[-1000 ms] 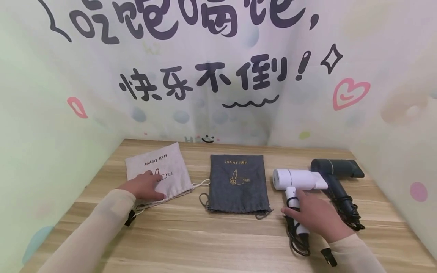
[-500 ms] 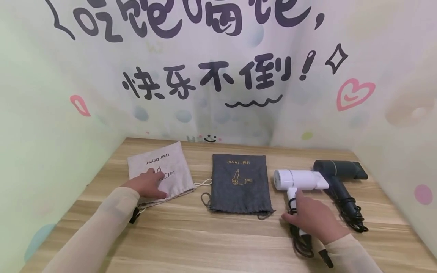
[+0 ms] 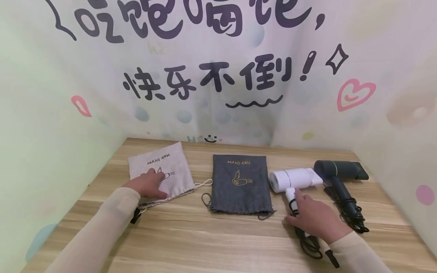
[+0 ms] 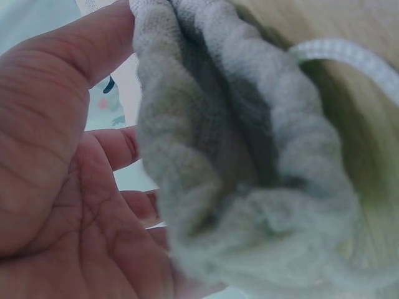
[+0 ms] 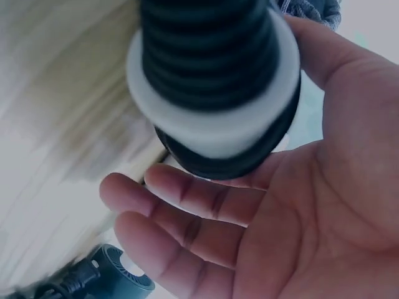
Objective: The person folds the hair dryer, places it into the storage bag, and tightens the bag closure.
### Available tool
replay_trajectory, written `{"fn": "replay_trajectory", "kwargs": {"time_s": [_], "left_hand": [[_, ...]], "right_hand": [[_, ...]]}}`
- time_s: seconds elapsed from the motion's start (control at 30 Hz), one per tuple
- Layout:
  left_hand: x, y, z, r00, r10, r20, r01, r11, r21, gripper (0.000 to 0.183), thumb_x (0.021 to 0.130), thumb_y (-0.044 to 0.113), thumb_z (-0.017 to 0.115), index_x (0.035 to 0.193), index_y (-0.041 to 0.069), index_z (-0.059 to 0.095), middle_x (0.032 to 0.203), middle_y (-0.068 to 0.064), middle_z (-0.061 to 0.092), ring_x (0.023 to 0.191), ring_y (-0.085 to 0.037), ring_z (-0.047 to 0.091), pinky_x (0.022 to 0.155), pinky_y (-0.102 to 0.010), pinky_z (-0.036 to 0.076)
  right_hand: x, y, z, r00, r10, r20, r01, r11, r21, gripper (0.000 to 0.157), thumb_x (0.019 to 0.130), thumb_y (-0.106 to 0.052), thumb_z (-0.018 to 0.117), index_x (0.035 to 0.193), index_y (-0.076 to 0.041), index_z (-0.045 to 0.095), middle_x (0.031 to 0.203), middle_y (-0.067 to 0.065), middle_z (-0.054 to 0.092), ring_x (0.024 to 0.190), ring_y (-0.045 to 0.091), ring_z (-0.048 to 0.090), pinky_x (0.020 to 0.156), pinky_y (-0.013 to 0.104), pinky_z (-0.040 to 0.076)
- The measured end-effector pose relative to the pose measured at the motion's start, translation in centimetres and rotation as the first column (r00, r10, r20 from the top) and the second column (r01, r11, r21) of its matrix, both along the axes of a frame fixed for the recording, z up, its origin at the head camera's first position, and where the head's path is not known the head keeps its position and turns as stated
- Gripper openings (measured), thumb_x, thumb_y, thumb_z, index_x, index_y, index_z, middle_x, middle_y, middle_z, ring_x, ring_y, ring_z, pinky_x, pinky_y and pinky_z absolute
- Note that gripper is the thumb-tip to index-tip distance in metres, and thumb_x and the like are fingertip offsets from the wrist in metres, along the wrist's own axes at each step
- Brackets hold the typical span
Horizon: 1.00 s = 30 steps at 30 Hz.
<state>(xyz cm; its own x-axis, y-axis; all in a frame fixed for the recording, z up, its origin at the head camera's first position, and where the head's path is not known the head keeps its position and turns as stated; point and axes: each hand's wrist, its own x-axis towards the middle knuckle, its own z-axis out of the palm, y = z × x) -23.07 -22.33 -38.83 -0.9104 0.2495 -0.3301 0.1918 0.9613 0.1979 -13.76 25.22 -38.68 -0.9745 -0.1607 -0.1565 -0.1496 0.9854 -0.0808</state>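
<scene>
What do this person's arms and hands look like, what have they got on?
The left sleeve and right sleeve are long, plain and cream, reaching the wrists. A black tab, perhaps a strap end, shows by each wrist: left tab and right tab. The left grip and right grip are bare, without gloves or visible rings.
</scene>
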Motion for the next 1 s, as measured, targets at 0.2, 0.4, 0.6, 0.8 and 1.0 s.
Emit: {"fn": "replay_trajectory", "kwargs": {"time_s": [0.2,0.4,0.6,0.8,1.0], "left_hand": [[0.0,0.2,0.2,1.000,-0.004,0.001,0.004,1.000,-0.002,0.076,0.071,0.049,0.071,0.130,0.007,0.048,0.113,-0.020,0.045,0.095,-0.032,0.051,0.079,-0.050,0.043],[-0.1,0.2,0.1,1.000,-0.003,0.003,0.003,1.000,-0.003,0.076,0.071,0.050,0.071,0.130,0.008,0.048,0.112,-0.018,0.046,0.095,-0.030,0.050,0.080,-0.048,0.043],[-0.1,0.0,-0.1,1.000,-0.002,0.002,0.002,1.000,-0.004,0.077,0.070,0.051,0.071,0.130,0.009,0.048,0.112,-0.017,0.045,0.094,-0.030,0.050,0.079,-0.048,0.043],[0.0,0.0,-0.2,1.000,0.007,0.008,-0.007,1.000,-0.004,0.079,0.070,0.053,0.071,0.131,0.009,0.047,0.114,-0.018,0.045,0.095,-0.031,0.050,0.080,-0.050,0.043],[0.0,0.1,-0.3,1.000,0.019,0.006,-0.019,1.000,-0.006,0.079,0.071,0.052,0.070,0.132,0.008,0.047,0.116,-0.019,0.044,0.097,-0.032,0.049,0.081,-0.051,0.042]], "right_hand": [[0.0,-0.1,0.5,0.999,0.033,-0.021,-0.033,0.999,0.024,0.093,0.072,-0.052,0.068,0.129,0.014,0.035,0.092,0.021,0.059,0.070,0.023,0.058,0.057,0.040,0.046],[-0.1,0.0,0.6,0.998,0.065,-0.021,-0.065,0.998,0.018,0.079,0.072,-0.043,0.071,0.121,0.010,0.040,0.078,0.010,0.054,0.061,0.018,0.051,0.051,0.036,0.041],[0.1,0.4,0.6,0.996,0.077,-0.051,-0.074,0.995,0.067,0.074,0.072,-0.030,0.073,0.124,0.010,0.039,0.079,0.014,0.054,0.063,0.023,0.053,0.049,0.039,0.041],[0.4,0.4,-0.6,0.976,0.035,-0.215,-0.009,0.993,0.120,0.047,0.079,-0.009,0.060,0.118,0.010,0.042,0.072,0.017,0.049,0.052,0.027,0.047,0.040,0.040,0.037],[0.4,0.2,-1.6,0.944,-0.011,-0.330,0.047,0.994,0.100,0.032,0.082,-0.006,0.058,0.108,0.010,0.046,0.067,0.016,0.047,0.045,0.026,0.042,0.035,0.037,0.033]]}}
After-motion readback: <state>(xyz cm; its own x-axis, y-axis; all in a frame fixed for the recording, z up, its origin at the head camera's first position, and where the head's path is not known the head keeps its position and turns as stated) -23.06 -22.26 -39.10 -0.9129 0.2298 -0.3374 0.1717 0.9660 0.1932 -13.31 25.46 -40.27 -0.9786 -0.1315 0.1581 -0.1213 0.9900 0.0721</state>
